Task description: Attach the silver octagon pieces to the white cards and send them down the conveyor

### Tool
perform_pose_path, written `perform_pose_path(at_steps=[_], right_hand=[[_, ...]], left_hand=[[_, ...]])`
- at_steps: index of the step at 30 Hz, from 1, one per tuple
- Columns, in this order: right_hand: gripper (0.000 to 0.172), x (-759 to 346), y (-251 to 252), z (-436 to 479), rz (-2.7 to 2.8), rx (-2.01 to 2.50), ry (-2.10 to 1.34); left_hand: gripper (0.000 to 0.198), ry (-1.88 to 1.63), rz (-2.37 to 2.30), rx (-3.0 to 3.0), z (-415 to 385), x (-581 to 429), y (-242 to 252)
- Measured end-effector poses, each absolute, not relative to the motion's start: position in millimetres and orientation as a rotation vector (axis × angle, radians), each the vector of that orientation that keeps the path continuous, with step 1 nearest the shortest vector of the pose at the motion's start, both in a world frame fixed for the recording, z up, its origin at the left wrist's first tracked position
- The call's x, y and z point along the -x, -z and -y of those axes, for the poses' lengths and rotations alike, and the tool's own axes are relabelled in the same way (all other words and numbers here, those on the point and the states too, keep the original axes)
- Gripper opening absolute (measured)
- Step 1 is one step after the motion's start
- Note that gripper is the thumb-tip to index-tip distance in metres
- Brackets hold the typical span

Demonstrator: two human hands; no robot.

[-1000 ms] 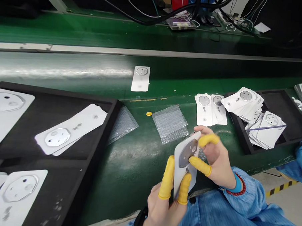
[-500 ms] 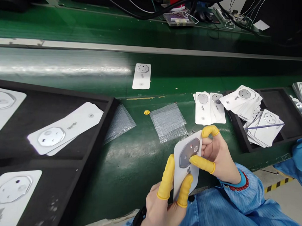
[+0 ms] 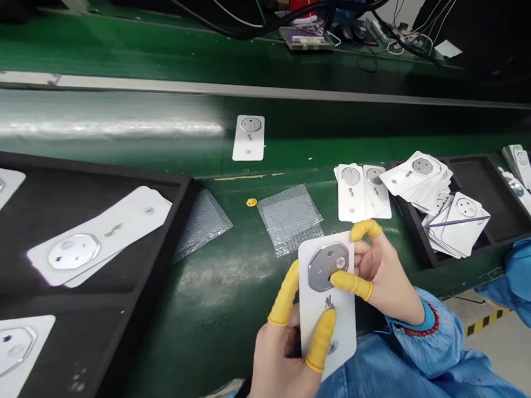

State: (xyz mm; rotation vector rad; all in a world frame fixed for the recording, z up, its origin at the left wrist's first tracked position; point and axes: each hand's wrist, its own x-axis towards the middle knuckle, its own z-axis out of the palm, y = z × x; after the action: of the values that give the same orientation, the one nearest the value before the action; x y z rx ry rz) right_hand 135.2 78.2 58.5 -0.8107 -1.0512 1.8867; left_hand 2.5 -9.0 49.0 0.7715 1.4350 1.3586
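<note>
Both of my hands hold one white phone back cover, face up, with a grey octagonal camera plate and dark printed marks. My left hand grips its lower part, thumb on the front and fingers at the left edge. At the upper right, my right hand pinches it, thumb on the camera plate and forefinger at the top corner. Yellow finger cots cover the thumb and forefinger of each hand. Just beyond the cover lie two overlapping bubble-wrap pouches, with a loose yellow finger cot to their left.
A black tray with white covers stands at left, partly over another bubble pouch. At right, a second black tray bears stacked covers and a thin purple stick. A single cover lies farther back. A blue sleeve shows at far right.
The held cover has turned so its front faces me more squarely, and its lower end shows more fully. Both hands keep their grip. The view has shifted slightly.
</note>
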Motion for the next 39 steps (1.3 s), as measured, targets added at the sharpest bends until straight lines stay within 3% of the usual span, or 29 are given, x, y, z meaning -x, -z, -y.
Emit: perform_pose_path(at_steps=[7,13,16,18,20,21,23,25,34,39], right_hand=[[0.039,-132.6,-44.1,-77.9,1.084,0.767,-1.938],[0.039,-124.2,-20.1,-61.2,1.200,0.814,-1.878],[0.042,-133.7,4.4,-57.1,1.437,1.044,-1.514],[0.040,-145.7,24.7,-60.5,1.619,1.337,-1.037],[0.025,-158.2,43.6,-67.2,1.754,1.519,-0.674],[0.016,-163.6,50.8,-70.9,1.806,1.537,-0.609],[0.012,-172.6,56.9,-77.0,1.869,1.500,-0.651],[0.012,-180.1,50.6,-81.1,1.893,1.438,-0.776],[0.033,-206.9,-18.6,-120.1,2.126,1.024,-1.529],[0.025,-196.9,-17.7,-122.0,2.309,1.023,-0.959]], left_hand=[[0.046,-1.328,-1.353,-0.575,-25.3,1.1,-51.7],[0.060,-1.334,-1.504,-0.619,-12.3,10.0,-8.8],[0.063,-1.340,-1.683,-0.603,-5.6,31.0,4.5],[0.079,-1.387,-1.779,-0.612,-6.6,49.7,6.3],[0.086,-1.414,-1.837,-0.721,-11.0,67.8,7.4],[0.078,-1.395,-1.867,-0.806,-14.1,75.0,9.0],[0.050,-1.259,-1.895,-0.958,-21.5,82.9,14.3],[0.035,-1.108,-1.833,-1.026,-30.3,80.8,19.9],[0.030,-0.933,-1.246,-1.001,-62.1,17.8,14.3],[0.029,-0.990,-1.213,-0.865,-58.3,0.5,26.2]])
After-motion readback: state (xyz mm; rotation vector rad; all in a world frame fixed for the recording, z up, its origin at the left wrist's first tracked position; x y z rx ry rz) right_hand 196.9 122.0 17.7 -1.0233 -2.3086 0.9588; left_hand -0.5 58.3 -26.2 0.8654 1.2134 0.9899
